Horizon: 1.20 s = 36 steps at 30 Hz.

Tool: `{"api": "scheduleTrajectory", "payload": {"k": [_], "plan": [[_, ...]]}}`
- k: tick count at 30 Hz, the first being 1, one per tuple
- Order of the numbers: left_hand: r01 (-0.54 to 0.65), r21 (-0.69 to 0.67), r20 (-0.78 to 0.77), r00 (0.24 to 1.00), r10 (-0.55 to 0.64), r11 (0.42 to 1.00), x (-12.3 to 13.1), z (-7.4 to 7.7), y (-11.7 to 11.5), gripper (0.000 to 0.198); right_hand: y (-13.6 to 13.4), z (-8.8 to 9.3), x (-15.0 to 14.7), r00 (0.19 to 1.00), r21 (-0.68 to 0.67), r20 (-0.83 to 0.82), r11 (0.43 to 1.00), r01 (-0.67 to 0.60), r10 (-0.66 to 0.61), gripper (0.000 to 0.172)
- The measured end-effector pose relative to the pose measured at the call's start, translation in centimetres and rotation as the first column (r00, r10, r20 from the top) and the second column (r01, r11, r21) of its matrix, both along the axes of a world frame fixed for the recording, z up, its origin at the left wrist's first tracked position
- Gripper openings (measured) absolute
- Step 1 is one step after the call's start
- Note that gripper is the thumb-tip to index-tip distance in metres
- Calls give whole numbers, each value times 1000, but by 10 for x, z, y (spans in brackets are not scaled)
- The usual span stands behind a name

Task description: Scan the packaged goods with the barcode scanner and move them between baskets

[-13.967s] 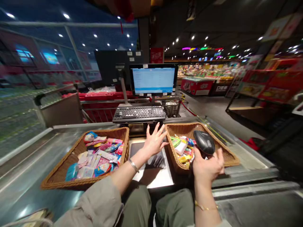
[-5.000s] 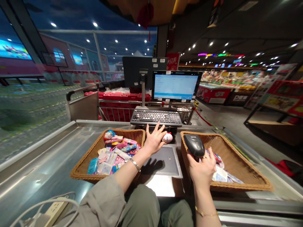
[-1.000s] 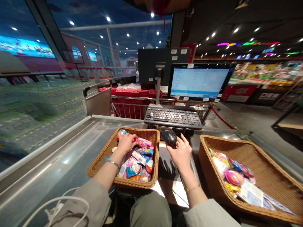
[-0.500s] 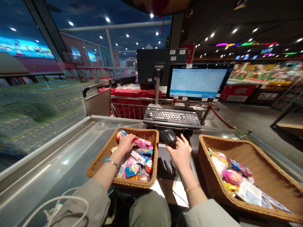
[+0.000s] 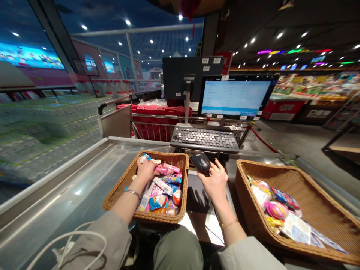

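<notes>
My left hand [image 5: 146, 172] reaches into the far left part of a wicker basket [image 5: 184, 187], its fingers curled down among small, brightly wrapped packets. A pale yellow edge of a packet [image 5: 156, 161] shows by the fingertips; what they grip is mostly hidden. Beside the thumb lies a pink packet [image 5: 163, 171], and a blue-and-orange pack [image 5: 158, 202] rests nearer to me. In my right hand [image 5: 215, 182] is a black barcode scanner [image 5: 200, 162], held just right of the basket with its head toward the keyboard.
A second wicker basket [image 5: 323, 195] with several packages stands on the right. Beyond the scanner are a keyboard [image 5: 205, 138] and a lit monitor [image 5: 236, 97]. The metal counter [image 5: 81, 183] extends left, with a raised rim. A white cable [image 5: 84, 234] loops over my left sleeve.
My left hand has shifted slightly left within the basket, and a pale yellow packet edge now shows at its fingertips. My right hand and the scanner have hardly moved.
</notes>
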<state>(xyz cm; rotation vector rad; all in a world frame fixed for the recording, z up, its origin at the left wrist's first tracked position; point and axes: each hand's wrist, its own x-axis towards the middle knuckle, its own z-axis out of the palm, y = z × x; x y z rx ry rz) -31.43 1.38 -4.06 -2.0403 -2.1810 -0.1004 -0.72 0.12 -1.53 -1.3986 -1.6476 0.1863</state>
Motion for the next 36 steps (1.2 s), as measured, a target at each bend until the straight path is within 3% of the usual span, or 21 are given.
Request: {"api": "scheduleTrajectory", "payload": {"k": [10, 17, 25, 36], "plan": [[76, 88, 25, 997, -78, 993, 7, 7, -2, 14, 0, 0, 6, 1000, 16, -20, 1000, -3, 3, 19], [174, 242, 142, 967, -212, 955, 9, 7, 2, 13, -3, 6, 16, 1000, 11, -16, 1000, 12, -12, 18], [187, 350, 189, 946, -265, 918, 17, 13, 5, 17, -8, 14, 24, 1000, 7, -11, 1000, 23, -23, 16], [169, 376, 180, 951, -250, 911, 43, 43, 17, 17, -9, 17, 28, 1000, 27, 5, 999, 30, -30, 17]]}}
